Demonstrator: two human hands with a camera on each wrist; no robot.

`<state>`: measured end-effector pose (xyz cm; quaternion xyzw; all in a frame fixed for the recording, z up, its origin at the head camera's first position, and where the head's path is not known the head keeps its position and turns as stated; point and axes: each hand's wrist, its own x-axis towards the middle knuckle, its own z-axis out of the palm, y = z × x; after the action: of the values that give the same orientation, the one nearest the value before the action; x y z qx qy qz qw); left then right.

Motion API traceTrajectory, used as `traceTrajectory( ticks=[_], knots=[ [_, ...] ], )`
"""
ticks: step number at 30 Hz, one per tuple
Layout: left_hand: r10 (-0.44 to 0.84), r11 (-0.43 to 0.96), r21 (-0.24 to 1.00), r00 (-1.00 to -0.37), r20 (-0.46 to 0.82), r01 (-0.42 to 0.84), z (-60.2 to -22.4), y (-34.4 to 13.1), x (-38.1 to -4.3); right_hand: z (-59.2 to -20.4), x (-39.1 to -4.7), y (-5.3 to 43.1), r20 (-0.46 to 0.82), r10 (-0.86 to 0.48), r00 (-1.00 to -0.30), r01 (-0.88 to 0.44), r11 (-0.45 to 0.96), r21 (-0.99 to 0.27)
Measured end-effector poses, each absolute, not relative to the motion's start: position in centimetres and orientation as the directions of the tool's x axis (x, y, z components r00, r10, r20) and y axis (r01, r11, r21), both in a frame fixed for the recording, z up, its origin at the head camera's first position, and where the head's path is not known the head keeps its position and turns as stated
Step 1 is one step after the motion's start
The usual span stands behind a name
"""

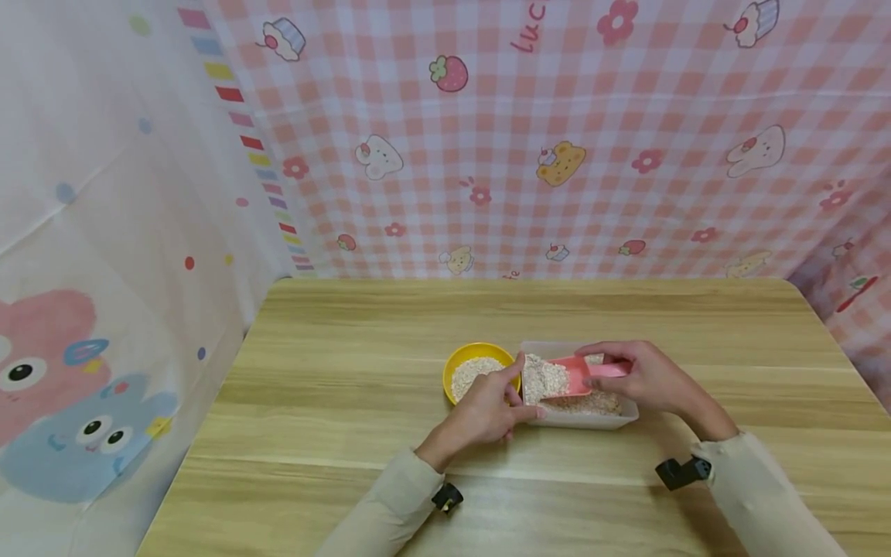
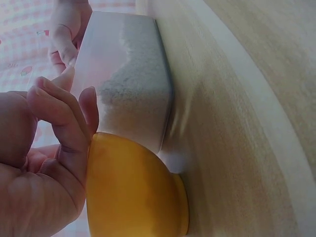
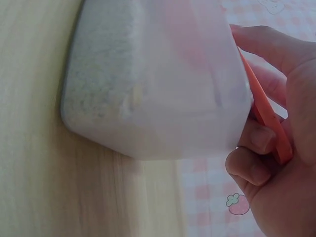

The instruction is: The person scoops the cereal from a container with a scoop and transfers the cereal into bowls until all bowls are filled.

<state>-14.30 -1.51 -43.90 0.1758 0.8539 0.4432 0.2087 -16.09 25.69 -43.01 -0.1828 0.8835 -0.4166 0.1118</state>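
Note:
My right hand (image 1: 643, 375) grips the handle of a pink scoop (image 1: 578, 377) from the right. Pale flakes like rolled oats (image 1: 554, 379) lie in the scoop, which is tilted down to the left inside a translucent plastic container (image 1: 592, 420). More flakes fill the container's lower part. At its left end, my left hand (image 1: 480, 410) holds the container, thumb along the front rim and bent fingers by the left wall. In the left wrist view those fingers also lie against a yellow bowl (image 2: 128, 187). This bowl stands directly left of the container and holds flakes too.
A wood-grain table (image 1: 334, 387) carries everything. Behind it hangs a pink checked cloth (image 1: 501, 139), and a white printed cloth (image 1: 125, 216) hangs at the left. Each sleeve bears a black wrist device.

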Motion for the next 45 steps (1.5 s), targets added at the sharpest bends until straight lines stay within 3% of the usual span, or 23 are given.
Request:
traceTrajectory(
  ticks=[31,45],
  knots=[
    [0.470,0.530,0.842,-0.862,-0.189,0.105,-42.9,-2.6,-14.0,-43.8,-16.2,25.8,0.007,-0.422,-0.907,-0.240,0.502,-0.831],
    [0.391,0.521,0.835,-0.919,-0.049,0.177,-41.8,-6.1,-14.1,-43.9,-16.0,26.1,0.023,-0.424,-0.905,-0.241,0.469,-0.850]
  ],
)
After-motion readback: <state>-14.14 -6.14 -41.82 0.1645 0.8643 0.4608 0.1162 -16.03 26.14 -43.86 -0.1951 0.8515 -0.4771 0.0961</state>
